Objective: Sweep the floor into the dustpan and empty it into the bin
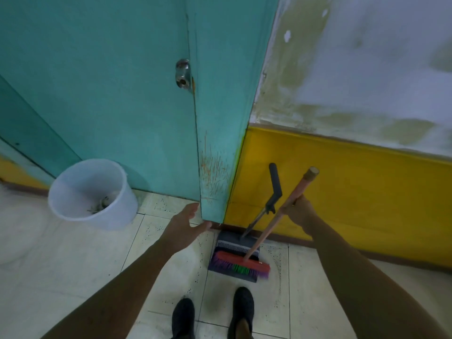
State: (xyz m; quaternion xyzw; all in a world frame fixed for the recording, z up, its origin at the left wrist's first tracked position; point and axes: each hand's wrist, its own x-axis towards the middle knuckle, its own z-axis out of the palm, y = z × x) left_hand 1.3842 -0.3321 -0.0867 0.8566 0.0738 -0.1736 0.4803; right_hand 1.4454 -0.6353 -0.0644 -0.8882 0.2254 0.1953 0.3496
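Observation:
A dark grey dustpan [228, 242] stands on the tiled floor against the yellow wall base, its long handle [274, 189] leaning up toward the wall. A broom with a red head [244, 263] and purple and green bristles rests across the pan's mouth. My right hand [299, 211] is closed around the upper part of the broom's wooden stick [286, 209]. My left hand [187, 226] is empty with fingers spread, hovering left of the dustpan near the bottom corner of the teal door frame. A white plastic bin [91, 192] stands at the left with a little debris inside.
A teal door [110, 94] with a metal lock [183, 73] and its frame [220, 118] rise straight ahead. A yellow-and-white wall [342, 179] runs to the right. My two dark shoes [212, 316] stand on the pale tiles just behind the dustpan.

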